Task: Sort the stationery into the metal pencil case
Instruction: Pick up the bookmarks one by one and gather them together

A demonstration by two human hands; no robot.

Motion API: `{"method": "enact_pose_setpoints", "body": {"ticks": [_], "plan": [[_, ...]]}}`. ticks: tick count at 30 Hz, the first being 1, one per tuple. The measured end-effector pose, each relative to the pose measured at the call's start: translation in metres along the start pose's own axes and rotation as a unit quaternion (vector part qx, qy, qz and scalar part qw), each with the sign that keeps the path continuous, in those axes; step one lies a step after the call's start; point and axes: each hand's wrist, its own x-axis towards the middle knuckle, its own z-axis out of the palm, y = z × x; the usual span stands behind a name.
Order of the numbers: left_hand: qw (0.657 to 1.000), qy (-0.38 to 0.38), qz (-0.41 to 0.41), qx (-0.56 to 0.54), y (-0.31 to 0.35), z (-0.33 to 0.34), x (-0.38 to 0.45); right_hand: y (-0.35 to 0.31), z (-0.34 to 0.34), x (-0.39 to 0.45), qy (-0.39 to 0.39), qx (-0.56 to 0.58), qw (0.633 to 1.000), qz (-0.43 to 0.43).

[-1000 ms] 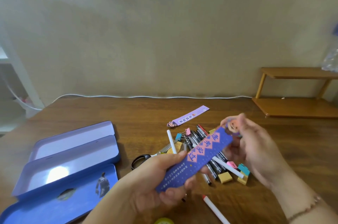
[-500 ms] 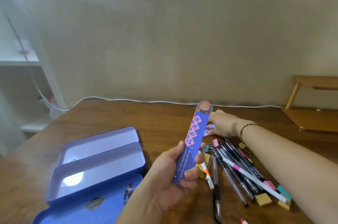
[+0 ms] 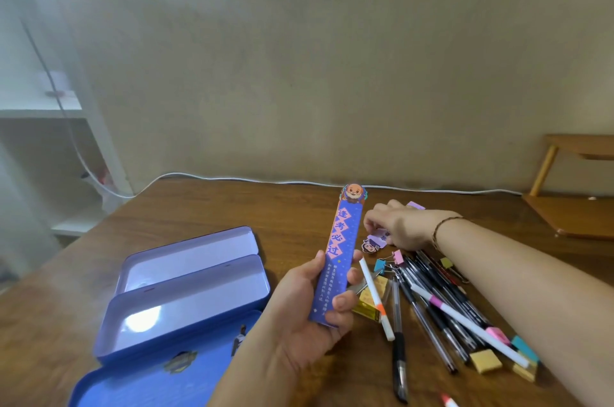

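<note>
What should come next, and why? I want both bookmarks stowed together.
Probably close the right hand on the small bookmark it is touching and lift it. The left hand already holds the long bookmark upright, and the pencil case lies open beside it.

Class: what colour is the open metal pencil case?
Blue-purple metal pencil case, clearest in the head view.

A plain beige wall (image 3: 332,57) rises behind the brown wooden surface (image 3: 199,207), a white cable (image 3: 265,181) along its far edge. White shelving (image 3: 43,107) stands far left; a wooden rack (image 3: 571,174) far right.
</note>
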Motion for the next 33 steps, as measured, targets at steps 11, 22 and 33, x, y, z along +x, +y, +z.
{"method": "enact_pose_setpoints", "body": {"ticks": [11,22,33], "plan": [[1.0,0.024,0.005,0.015,-0.003,0.002,0.0,-0.003,-0.038,-0.051,0.434,0.084,0.894,0.074],[0.977,0.035,-0.02,0.211,-0.032,0.029,-0.007,-0.047,-0.011,-0.181,0.423,0.671,0.607,0.036],[0.947,0.007,-0.064,0.314,-0.048,0.034,-0.014,-0.063,0.047,-0.182,0.479,0.585,0.646,0.104]]}}
